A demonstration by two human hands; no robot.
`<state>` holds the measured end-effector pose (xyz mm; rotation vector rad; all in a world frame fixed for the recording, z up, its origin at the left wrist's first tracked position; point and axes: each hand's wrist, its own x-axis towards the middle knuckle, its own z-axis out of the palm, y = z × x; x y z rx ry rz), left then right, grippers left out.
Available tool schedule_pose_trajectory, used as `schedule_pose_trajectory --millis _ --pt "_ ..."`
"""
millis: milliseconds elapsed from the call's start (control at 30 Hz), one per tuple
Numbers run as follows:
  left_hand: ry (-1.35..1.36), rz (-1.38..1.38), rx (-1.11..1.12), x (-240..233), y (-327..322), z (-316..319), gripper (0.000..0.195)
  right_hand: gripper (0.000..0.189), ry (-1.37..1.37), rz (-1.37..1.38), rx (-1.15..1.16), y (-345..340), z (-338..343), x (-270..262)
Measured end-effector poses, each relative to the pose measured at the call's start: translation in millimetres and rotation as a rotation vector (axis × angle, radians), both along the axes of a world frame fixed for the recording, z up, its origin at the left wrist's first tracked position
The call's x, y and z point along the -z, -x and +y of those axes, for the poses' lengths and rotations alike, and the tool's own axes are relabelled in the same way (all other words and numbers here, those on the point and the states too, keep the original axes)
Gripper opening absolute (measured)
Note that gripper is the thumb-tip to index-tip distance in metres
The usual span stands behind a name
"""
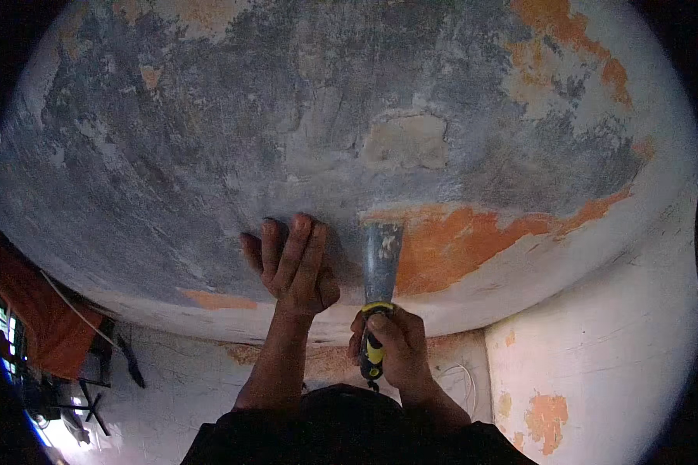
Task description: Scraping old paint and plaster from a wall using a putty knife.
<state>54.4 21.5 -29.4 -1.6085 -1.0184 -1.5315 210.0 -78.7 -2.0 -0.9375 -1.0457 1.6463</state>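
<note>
My right hand [398, 346] is closed around the black and yellow handle of a scraper [382, 256]. The scraper's metal blade points away from me, its wide end against the wall surface [302, 139] at the edge of a bare orange patch [459, 244]. Pale spots mark the blade. To the left, my left hand [296, 261] rests with its fingers apart on the grey, patchy surface and holds nothing. Beyond the blade, a roughly rectangular pale patch [406, 141] shows in the grey coating.
An orange cloth [46, 325] hangs at the lower left, near a pale cord and dark items. A pale wall [593, 349] with peeled orange spots stands at the lower right. A thin white cable loop [471, 383] shows beside my right forearm.
</note>
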Motion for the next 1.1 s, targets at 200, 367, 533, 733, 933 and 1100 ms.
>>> schedule_pose_trajectory --millis 200,367,533,733,933,1100 --pt "0.007 0.073 -0.013 0.8 3.7 1.1 0.045 0.034 0.007 0.011 0.036 4.5 1.5 -10.6" --pt "0.022 0.008 0.004 2.0 -4.8 2.2 0.043 0.032 0.029 0.062 0.008 2.6 -3.9 24.4" --pt "0.002 0.071 -0.027 -0.9 1.8 -0.9 0.047 0.035 -0.079 0.020 -0.012 0.3 2.7 -13.3" --pt "0.022 0.034 -0.010 3.0 -1.8 3.4 0.046 0.033 0.006 0.037 0.022 -1.4 -4.5 12.8" --pt "0.025 -0.047 0.054 5.3 -11.1 3.5 0.044 0.034 -0.078 0.007 0.040 -1.3 -0.7 16.6" --pt "0.021 -0.085 0.057 6.0 -9.6 2.2 0.043 0.035 -0.079 0.031 -0.016 -2.9 -0.9 -2.0"
